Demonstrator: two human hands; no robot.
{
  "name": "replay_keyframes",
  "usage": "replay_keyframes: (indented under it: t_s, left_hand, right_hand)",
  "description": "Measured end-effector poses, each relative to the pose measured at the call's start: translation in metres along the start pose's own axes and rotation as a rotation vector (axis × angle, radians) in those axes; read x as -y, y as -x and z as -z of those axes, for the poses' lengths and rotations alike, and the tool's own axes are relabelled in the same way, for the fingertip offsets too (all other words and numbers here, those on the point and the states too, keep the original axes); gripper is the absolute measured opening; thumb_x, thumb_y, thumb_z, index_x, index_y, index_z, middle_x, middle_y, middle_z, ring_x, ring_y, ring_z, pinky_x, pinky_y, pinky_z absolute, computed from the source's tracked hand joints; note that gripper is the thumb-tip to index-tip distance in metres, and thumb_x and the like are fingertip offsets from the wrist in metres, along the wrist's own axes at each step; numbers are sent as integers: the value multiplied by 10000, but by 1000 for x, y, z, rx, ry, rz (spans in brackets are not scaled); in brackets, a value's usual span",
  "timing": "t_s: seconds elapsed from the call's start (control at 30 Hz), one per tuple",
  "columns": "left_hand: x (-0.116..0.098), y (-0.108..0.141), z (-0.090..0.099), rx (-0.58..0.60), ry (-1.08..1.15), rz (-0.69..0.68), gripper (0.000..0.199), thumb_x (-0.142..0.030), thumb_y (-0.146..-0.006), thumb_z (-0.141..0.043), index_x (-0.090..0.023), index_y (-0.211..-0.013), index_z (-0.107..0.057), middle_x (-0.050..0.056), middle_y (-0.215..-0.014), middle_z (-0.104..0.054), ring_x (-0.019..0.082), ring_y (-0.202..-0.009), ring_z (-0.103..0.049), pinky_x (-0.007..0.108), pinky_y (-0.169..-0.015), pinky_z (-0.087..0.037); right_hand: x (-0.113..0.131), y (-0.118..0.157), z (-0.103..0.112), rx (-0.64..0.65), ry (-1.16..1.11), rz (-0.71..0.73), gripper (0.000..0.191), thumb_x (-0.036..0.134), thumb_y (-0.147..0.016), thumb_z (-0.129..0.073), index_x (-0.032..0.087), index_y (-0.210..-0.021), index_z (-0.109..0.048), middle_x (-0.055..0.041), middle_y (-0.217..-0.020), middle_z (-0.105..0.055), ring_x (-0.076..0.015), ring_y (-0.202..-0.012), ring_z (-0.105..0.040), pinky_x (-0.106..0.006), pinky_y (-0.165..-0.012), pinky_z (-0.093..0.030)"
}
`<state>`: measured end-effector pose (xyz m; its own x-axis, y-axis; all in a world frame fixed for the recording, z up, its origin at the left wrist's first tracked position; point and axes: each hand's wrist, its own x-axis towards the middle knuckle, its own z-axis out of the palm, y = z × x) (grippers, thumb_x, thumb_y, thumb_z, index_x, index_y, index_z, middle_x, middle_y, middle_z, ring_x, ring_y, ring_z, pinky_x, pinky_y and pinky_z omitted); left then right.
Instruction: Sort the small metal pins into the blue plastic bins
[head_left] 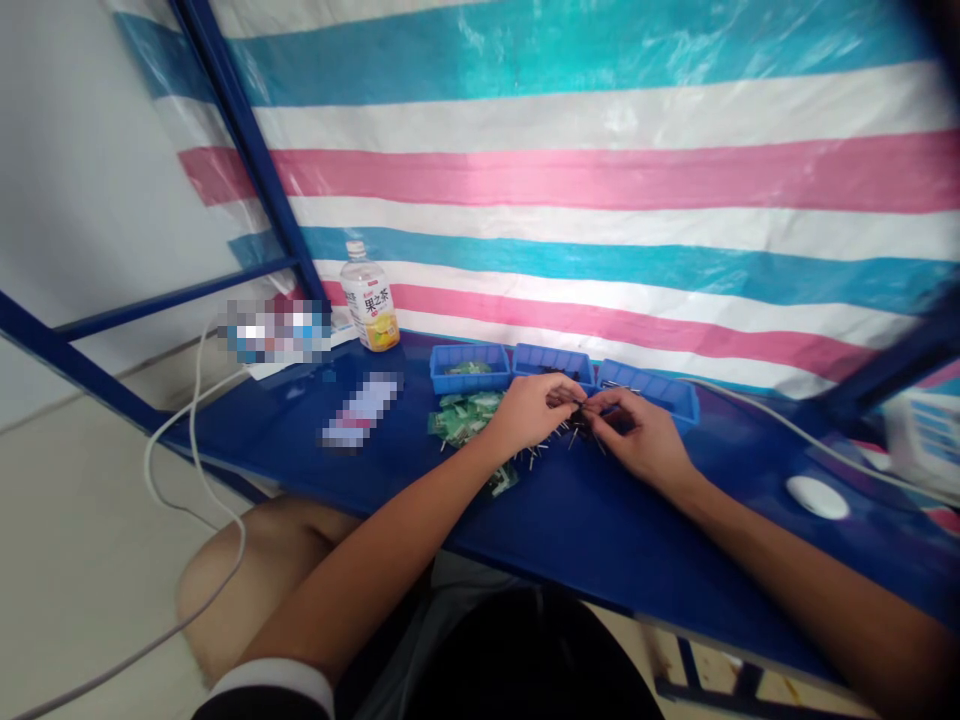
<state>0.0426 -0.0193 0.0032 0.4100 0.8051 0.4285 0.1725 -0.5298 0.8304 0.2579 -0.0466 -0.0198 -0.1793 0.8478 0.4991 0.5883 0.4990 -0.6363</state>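
Observation:
My left hand (536, 408) and my right hand (637, 430) meet above the blue table, fingertips pinched close together. Between them is something small and dark that I cannot make out. Under and around the fingers lie several small dark parts with thin metal pins (574, 436). To the left, partly behind my left forearm, is a heap of green pieces (465, 418) that look like small circuit boards. Just behind my hands stand a left blue bin (471, 381) with green pieces, a middle blue bin (553, 360) with dark parts, and a right blue bin (664, 390) holding thin metal pieces.
A drink bottle (370, 300) stands at the back left, near a blurred flat object (362, 412). On the right lie a white oval object (817, 497) and a cable (787, 430). A striped plastic sheet (525, 180) hangs behind the blue table (585, 540). Blue posts (247, 140) frame the left side.

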Motion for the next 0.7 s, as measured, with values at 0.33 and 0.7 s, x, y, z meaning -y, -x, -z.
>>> replay_keyframes:
  t_s: [0.33,0.7]
  left_hand:
    - [5,-1,-3,37,140,22,169,-35,-896,-718,-144,-1019,-761,90,-1017,-823,174,-944,-793,374,-980,-642]
    - [-3,0,-2,16,103,66,199,-85,-918,-727,-152,-1101,-765,114,-1092,-825,202,-1012,-797,363,-957,-644]
  right_hand:
    - [-6,1,-4,31,-208,-93,181,350,-900,-744,246,-1005,-639,-52,-950,-744,-214,-794,-735,-339,-691,-587]
    - [-5,-1,-4,42,-279,-10,270,291,-910,-731,267,-1145,-600,-20,-925,-689,-201,-801,-691,-350,-735,-592]
